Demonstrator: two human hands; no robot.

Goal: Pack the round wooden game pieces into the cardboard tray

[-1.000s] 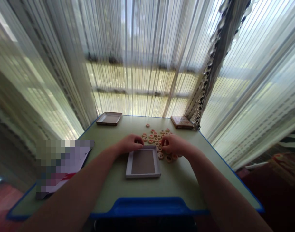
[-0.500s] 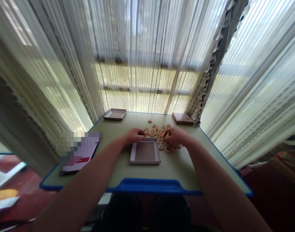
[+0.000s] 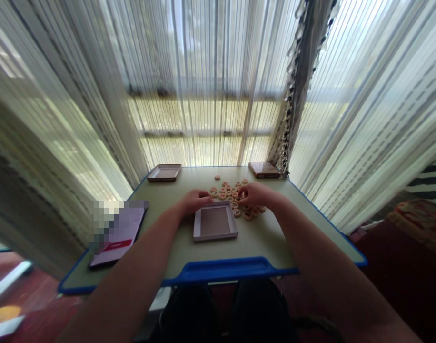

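A shallow white-rimmed cardboard box tray (image 3: pixel 215 224) rests on the table in front of me. My left hand (image 3: pixel 195 200) is curled at its far left corner, thumb and fingers on the rim. Right of and behind the tray lies a loose pile of round wooden Chinese chess pieces (image 3: pixel 236 212), several with red or dark markings. My right hand (image 3: pixel 254 194) reaches into the pile from the right, fingers bent down and pinched on a piece that they mostly hide. One chess piece (image 3: pixel 217 177) lies apart at the back.
A second open box tray (image 3: pixel 164 173) lies at the table's back left corner, a flat brown box (image 3: pixel 264 169) at the back right. A tablet (image 3: pixel 123 233), partly pixelated, is at the left. The pale table (image 3: pixel 271 252) has a blue edge; curtains (image 3: pixel 203 119) hang behind it.
The view has shifted slightly. My left hand stays at the tray's corner, and my right hand remains over the pile with its fingers among the pieces.
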